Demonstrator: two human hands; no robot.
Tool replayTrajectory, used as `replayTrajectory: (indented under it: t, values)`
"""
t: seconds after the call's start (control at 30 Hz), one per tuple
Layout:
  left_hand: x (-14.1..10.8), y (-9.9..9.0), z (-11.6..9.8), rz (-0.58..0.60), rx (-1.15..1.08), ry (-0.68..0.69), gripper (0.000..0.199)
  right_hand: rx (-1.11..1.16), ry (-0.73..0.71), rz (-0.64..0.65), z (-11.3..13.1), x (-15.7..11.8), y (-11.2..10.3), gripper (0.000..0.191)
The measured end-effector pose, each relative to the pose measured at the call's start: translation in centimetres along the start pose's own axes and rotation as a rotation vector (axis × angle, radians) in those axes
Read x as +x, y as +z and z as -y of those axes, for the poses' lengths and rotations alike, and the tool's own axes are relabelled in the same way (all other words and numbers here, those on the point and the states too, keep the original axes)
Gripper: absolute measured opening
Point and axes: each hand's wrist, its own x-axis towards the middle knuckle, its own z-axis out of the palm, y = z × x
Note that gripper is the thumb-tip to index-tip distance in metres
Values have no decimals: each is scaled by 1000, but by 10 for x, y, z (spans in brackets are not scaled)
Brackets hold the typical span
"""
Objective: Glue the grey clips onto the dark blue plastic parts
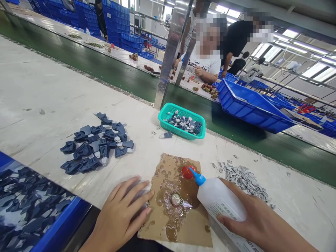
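Observation:
My right hand (252, 213) is wrapped round a white squeeze bottle (220, 199) with a blue nozzle, tilted so its tip meets a red round cap (188, 172). The cap lies on a piece of brown cardboard (160, 227) wet with clear liquid. A small round bottle cap (175, 199) sits in the wet patch at the cardboard's middle. My left hand (126, 210) lies with fingers spread, fingertips at the cardboard's left edge, holding nothing. Several dark blue-grey plastic parts (97, 147) are heaped beyond it. Small grey pieces (246, 180) lie scattered right of the bottle.
A green basket (181, 133) of small parts stands behind the cardboard. At lower left is a blue bin (63, 224) full of dark parts. A metal post (168, 56) rises beside a green conveyor belt (126, 80). Across it, a person (204, 66) works near a large blue crate (252, 105).

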Motion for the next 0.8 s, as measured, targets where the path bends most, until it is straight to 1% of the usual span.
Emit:
replayTrajectory:
  t: [0.07, 0.13, 0.23, 0.33, 0.43, 0.5, 0.57, 0.63, 0.7, 0.8]
  values:
    - [0, 0, 0, 5, 1, -1, 25, 29, -1, -4, 1, 2, 0, 59]
    - [0, 0, 0, 13, 1, -3, 26, 60, -27, -58, 1, 4, -2, 61]
    - [-1, 0, 0, 16, 8, -12, 25, 166, -44, -253, 5, 10, -8, 65]
    - [-1, -1, -1, 22, 17, -15, 25, 422, 8, -447, 11, 27, -17, 65]
    - [-1, -1, -1, 26, 18, -8, 24, 681, 5, -666, 14, 56, -22, 70]
    - [-1, -2, -1, 20, 19, -1, 24, 781, -34, -762, 10, 79, -20, 76]
    - [-1, -2, -1, 13, 22, 3, 24, 831, -61, -789, 3, 101, -15, 80]
    - [-1, -2, 0, 9, 27, 5, 25, 848, -70, -785, -5, 118, -5, 83]
    - [-1, -3, 0, 12, 24, 0, 26, 855, -78, -776, -12, 128, 5, 84]
    - [0, -3, 0, 26, 14, -5, 27, 839, -77, -770, -20, 134, 16, 83]
